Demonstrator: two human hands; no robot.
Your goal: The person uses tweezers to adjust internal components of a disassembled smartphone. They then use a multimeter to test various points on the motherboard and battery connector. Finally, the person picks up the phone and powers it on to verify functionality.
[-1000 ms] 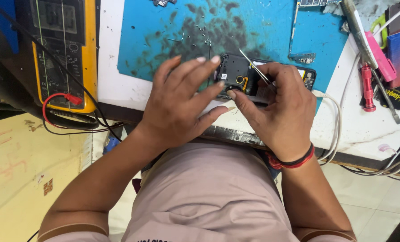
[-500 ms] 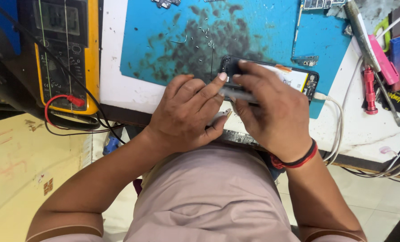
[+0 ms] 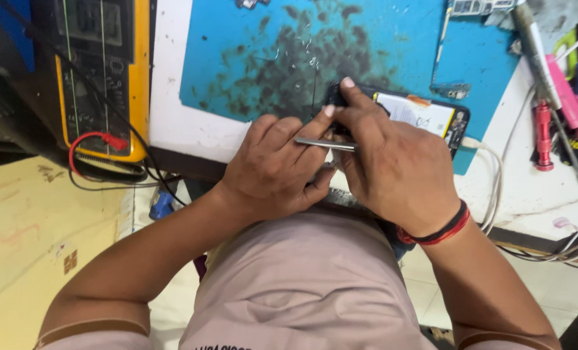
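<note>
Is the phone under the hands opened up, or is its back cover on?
Opened up. The phone lies on the blue mat with its white battery exposed; both hands cover its left end.

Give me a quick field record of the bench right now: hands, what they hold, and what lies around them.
left hand: rests at the mat's near edge, fingers against the metal tweezers
right hand: grips the tweezers, fingertips on the opened phone
phone: lies back-open on the blue mat, battery showing, white cable at its right end
left of mat: yellow multimeter with red and black leads
right of mat: red screwdriver, pink tool
</note>
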